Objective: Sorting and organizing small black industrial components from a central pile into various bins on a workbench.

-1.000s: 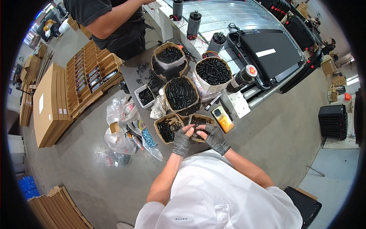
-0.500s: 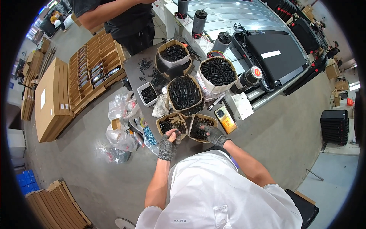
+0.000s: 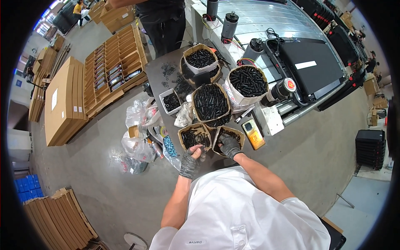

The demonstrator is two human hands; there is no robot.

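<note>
Both my hands wear grey fingerless gloves. My left hand [image 3: 191, 161] is closed, thumb against fingers, at the near edge of a small open carton of black screws [image 3: 190, 138]. What it pinches is too small to make out. My right hand [image 3: 230, 146] reaches down into the neighbouring carton of small black ring-like parts [image 3: 231, 132]; its fingertips are hidden among them. Just beyond stands a larger carton heaped with black screws [image 3: 210, 102]. A white box of small black parts [image 3: 171, 101] lies left of it, beside a crumpled white cloth [image 3: 183, 116].
A phone [image 3: 253, 134] lies right of the cartons. Further off are another filled bag [image 3: 248, 81], a filled carton [image 3: 201, 58], motors [image 3: 230, 27] and a black-topped machine [image 3: 302, 62]. A co-worker [image 3: 162, 25] stands across the table. Plastic bags [image 3: 137, 148] lie at left.
My right hand has moved deeper into the carton of ring-like parts. My left hand stays closed by the screw carton. The whole view has shifted slightly, and the co-worker's arm is mostly out of it.
</note>
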